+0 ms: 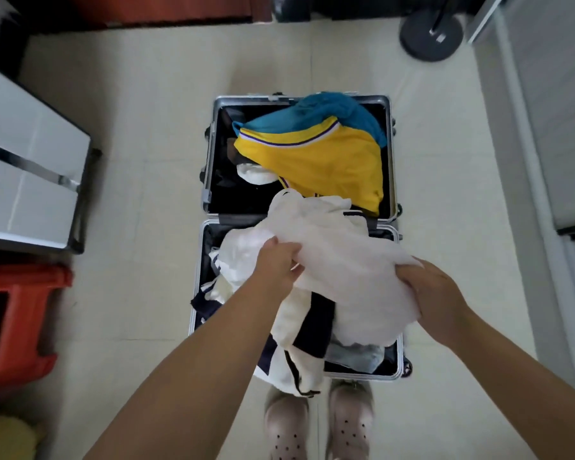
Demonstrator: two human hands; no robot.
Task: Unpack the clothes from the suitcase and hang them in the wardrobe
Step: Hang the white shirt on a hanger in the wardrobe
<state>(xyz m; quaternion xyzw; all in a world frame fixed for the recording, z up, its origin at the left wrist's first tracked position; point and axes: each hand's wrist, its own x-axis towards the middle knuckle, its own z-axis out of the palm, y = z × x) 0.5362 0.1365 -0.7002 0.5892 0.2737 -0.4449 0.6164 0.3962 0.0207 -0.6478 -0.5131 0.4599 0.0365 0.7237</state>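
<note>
Both hands had hold of the same white top (339, 257) — left hand (278, 263) pinching a fold near its middle, right hand (437, 293) bunching its edge in curled fingers. Top was lifted partly clear of the suitcase (213, 180), above the near half. Under it, still in the near half: white-and-navy jacket (299, 333), spilling over the near rim, plus a pale grey item. Far half held a yellow jersey (326, 161) w/ a teal shirt (339, 111) behind it, and sth white beside the jersey. Judging by that — early on: most clothes still packed, no hanger or wardrobe interior in view.
</note>
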